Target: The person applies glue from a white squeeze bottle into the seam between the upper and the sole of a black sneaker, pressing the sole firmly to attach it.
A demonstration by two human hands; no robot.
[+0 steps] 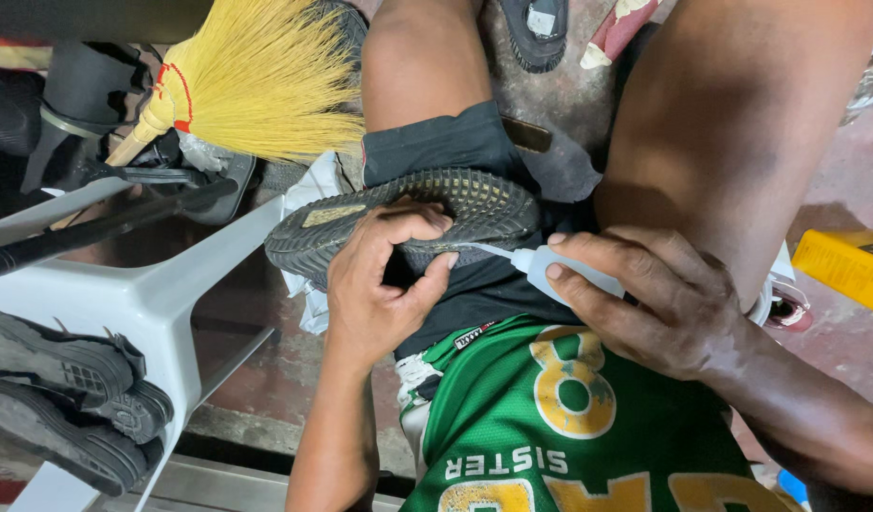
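A dark shoe lies sole up across my lap, its ribbed black sole facing the camera. My left hand grips the shoe's edge near the middle, thumb and fingers curled over the sole. My right hand holds a small white squeeze bottle with a thin clear nozzle. The nozzle tip touches the shoe's edge just by my left fingers. I sit with bare knees apart, in black shorts and a green jersey.
A straw broom leans at the upper left over a white plastic stool. Two black shoes rest on the stool's lower left. A yellow box lies on the floor at right. A sandal sits at the top.
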